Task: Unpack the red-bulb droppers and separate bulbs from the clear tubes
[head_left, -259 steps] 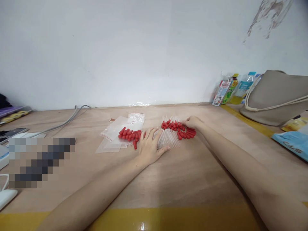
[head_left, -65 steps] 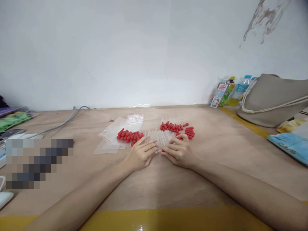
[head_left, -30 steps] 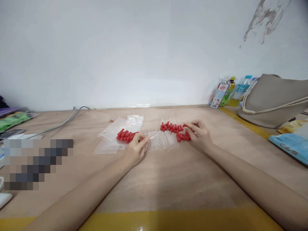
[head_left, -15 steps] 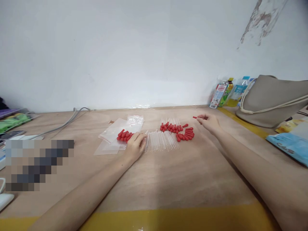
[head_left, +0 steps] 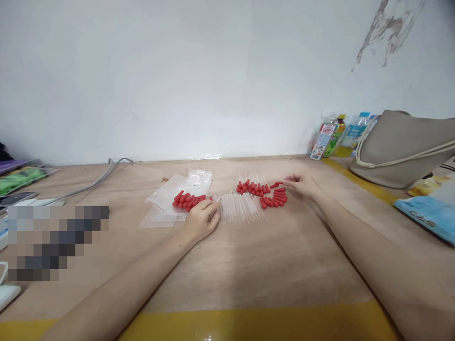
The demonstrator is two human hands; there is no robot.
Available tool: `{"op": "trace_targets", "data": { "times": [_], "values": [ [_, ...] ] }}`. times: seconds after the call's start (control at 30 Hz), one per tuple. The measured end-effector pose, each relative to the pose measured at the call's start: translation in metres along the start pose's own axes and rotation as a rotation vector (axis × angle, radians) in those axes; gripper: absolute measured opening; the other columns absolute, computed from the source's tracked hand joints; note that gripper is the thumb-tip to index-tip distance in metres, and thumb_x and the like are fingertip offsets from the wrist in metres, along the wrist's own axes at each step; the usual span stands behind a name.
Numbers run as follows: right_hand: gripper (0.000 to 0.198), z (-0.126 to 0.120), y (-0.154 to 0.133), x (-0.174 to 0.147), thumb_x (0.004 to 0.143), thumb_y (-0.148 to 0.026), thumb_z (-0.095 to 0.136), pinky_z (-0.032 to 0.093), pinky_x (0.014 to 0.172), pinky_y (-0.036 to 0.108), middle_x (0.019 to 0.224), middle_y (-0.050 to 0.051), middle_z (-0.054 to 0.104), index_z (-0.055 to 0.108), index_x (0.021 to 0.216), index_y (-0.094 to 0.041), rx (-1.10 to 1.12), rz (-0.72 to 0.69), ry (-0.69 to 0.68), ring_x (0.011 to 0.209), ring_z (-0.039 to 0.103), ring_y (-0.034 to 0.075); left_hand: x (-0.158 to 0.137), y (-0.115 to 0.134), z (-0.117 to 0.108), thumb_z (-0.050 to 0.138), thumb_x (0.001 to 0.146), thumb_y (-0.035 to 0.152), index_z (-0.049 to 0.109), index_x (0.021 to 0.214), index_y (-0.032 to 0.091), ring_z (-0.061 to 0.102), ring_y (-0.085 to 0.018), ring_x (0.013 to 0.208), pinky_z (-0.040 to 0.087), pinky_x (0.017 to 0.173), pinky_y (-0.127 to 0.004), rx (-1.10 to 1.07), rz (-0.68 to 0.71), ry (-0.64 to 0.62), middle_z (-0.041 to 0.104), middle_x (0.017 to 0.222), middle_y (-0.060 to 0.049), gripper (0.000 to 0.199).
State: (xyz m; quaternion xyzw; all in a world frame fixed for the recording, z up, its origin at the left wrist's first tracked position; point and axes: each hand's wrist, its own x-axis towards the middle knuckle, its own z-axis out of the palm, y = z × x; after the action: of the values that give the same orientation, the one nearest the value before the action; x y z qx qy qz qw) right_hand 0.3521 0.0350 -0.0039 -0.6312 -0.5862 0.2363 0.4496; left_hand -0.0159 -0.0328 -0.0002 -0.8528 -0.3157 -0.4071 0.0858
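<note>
My right hand (head_left: 301,184) pinches a red rubber bulb (head_left: 279,183) at the right end of the loose bulbs. Just below it, several red bulbs lie in a curved row (head_left: 279,195). My left hand (head_left: 203,219) rests with bent, closed fingers at the left end of a row of clear thin tubes (head_left: 241,208); what its fingertips hold, if anything, is hidden. Beyond that row lie more clear tubes with red bulbs (head_left: 253,188) at their near ends. A pile of red bulbs (head_left: 186,201) sits on clear plastic bags (head_left: 165,194) beside my left hand.
Bottles and a carton (head_left: 323,140) stand by the wall at right, next to a grey bag (head_left: 405,147). A blue packet (head_left: 426,218) lies at the right edge. A grey cable (head_left: 95,181), phones and a blurred-out patch are at left. Yellow tape (head_left: 213,324) crosses the front.
My right hand has moved left and toward me, carrying the red bulb to beside the other bulbs. My left hand has shifted slightly right and nearer, exposing more of the red pile.
</note>
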Motion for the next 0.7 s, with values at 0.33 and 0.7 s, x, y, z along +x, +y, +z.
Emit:
{"op": "trace_targets", "data": {
  "times": [0.33,0.7],
  "values": [
    [0.030,0.000,-0.007,-0.004,0.069,-0.042,0.060,0.045,0.056,0.024,0.073,0.004,0.069,0.070,0.078,-0.015,-0.127,-0.060,-0.007,0.063,0.060,0.015,0.002,0.006,-0.007,0.053,0.079,0.025,0.060,0.099,0.014,0.059,-0.017,0.083,0.051,0.076,-0.031,-0.063,0.021,0.016,0.061,0.091,-0.009,0.024],
    [0.018,0.048,-0.069,-0.014,0.072,-0.028,0.055,0.041,0.063,0.022,0.077,0.000,0.067,0.068,0.082,-0.021,-0.436,-0.244,-0.093,0.069,0.058,0.013,0.003,0.004,-0.009,0.050,0.081,0.018,0.062,0.094,0.016,0.053,-0.017,0.083,0.046,0.075,-0.033,-0.043,-0.001,0.045,0.059,0.088,-0.007,0.018]
  ]
}}
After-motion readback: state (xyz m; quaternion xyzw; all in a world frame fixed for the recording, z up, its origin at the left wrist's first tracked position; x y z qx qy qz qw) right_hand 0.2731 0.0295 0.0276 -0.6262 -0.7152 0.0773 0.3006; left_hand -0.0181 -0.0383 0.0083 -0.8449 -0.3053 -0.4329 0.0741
